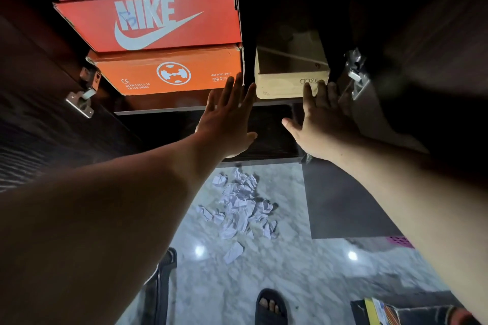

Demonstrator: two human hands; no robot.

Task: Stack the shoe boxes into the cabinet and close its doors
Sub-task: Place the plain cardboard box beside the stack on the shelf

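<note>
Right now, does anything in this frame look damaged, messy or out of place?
Yes: crumpled white paper scraps litter the marble floor below the cabinet, and the lowest orange cardboard shoe box has torn, frayed lid corners.

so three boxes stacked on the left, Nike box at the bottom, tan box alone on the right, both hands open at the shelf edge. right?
Not quite. The head view shows the Nike box in the middle of the stack; the orange box is at the bottom. The rest holds: tan box alone on the right, left hand and right hand open at the shelf edge.
</note>
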